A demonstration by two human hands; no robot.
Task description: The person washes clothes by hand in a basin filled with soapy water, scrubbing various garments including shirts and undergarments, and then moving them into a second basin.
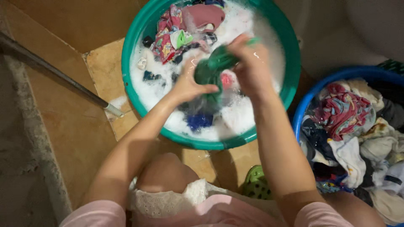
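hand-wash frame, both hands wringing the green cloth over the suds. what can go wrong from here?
1. The green cloth, gripped by the left hand and right hand, looks soapy; it may slip back into the green basin.
2. Suds already lie on the tile floor beside the basin, so footing could be slick.
3. Splashes might reach the clothes in the blue basin.

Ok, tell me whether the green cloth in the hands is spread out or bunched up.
Bunched up. The green cloth is wadded between the left hand and right hand, held above the suds in the green basin.
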